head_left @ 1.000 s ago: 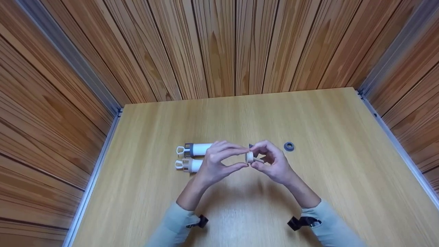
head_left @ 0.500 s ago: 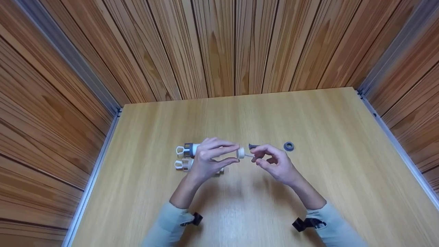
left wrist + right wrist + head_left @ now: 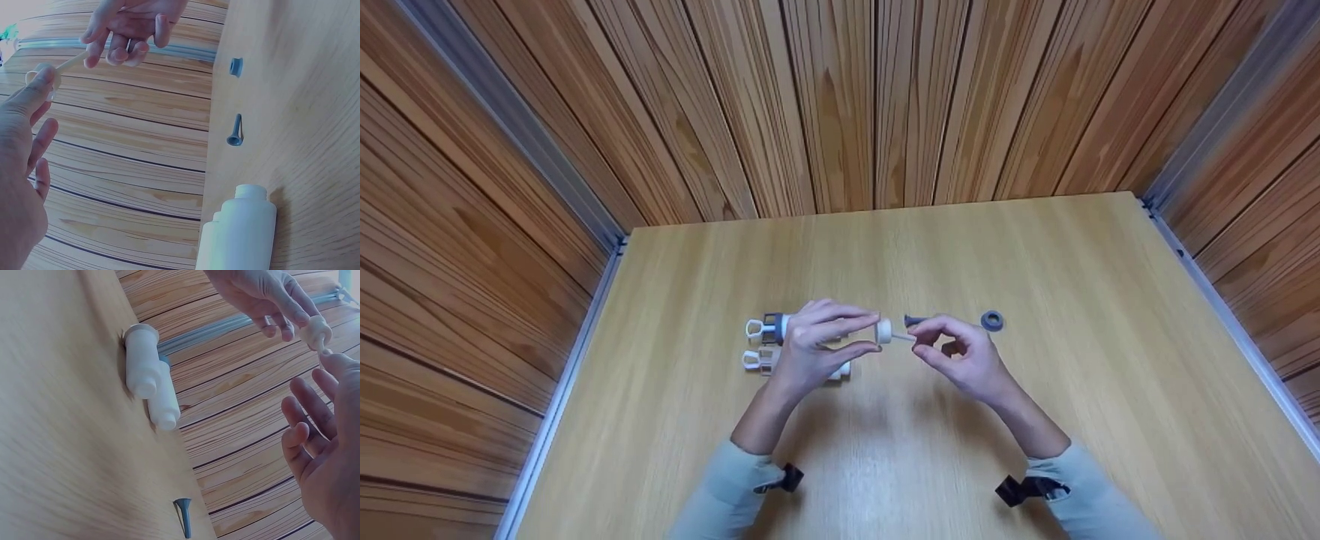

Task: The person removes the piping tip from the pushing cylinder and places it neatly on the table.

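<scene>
Between finger and thumb, my left hand (image 3: 817, 341) pinches a white round cap (image 3: 884, 331) by its rim, above the table. A thin pale stem (image 3: 901, 337) sticks out of the cap toward the right. My right hand (image 3: 966, 356) pinches the free end of that stem with thumb and finger, as the right wrist view also shows. Behind the left hand lie two white bottles (image 3: 247, 225), partly hidden in the head view. One has a dark collar (image 3: 772, 328), the other a grey-beige collar (image 3: 767, 361); each has a white loop (image 3: 752, 360) at its end.
A dark blue-grey funnel-shaped piece (image 3: 236, 132) lies on the table behind the right hand. Farther right lies a dark ring (image 3: 991, 321). Wood-panelled walls (image 3: 840, 105) and metal rails (image 3: 562, 412) border the table (image 3: 1072, 300).
Both hands have drawn slightly apart, the left moving left with the cap. More of the stem shows between them, and the right hand's grip is now at its end.
</scene>
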### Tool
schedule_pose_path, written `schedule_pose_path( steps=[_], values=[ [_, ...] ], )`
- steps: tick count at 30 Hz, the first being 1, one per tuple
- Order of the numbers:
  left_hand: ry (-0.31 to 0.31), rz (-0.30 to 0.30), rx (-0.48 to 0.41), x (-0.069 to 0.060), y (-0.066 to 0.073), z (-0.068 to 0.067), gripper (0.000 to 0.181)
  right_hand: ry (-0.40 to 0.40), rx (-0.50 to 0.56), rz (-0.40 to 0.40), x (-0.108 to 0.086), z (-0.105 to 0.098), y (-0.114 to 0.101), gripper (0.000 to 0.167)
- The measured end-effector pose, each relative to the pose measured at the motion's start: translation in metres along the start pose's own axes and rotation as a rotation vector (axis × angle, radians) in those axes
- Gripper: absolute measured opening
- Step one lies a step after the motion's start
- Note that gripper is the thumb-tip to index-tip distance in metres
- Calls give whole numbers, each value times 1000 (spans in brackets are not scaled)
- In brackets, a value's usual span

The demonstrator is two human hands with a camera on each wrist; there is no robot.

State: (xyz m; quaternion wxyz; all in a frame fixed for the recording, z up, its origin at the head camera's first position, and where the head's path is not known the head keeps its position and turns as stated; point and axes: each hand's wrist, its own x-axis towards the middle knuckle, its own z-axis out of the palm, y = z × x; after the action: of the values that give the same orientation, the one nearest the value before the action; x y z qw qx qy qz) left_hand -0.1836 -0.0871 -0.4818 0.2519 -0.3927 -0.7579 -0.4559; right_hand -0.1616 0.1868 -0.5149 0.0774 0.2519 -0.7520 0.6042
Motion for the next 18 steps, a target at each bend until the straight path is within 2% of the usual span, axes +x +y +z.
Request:
schedule_pose_path(
  steps=[9, 18],
  values=[
    [6, -16, -11, -1, 1, 1, 43, 73, 4, -31, 3, 4, 0, 18],
    [-9, -3, -17, -1, 2, 4, 40, 51, 19, -57, 5, 4, -1, 17]
  ],
)
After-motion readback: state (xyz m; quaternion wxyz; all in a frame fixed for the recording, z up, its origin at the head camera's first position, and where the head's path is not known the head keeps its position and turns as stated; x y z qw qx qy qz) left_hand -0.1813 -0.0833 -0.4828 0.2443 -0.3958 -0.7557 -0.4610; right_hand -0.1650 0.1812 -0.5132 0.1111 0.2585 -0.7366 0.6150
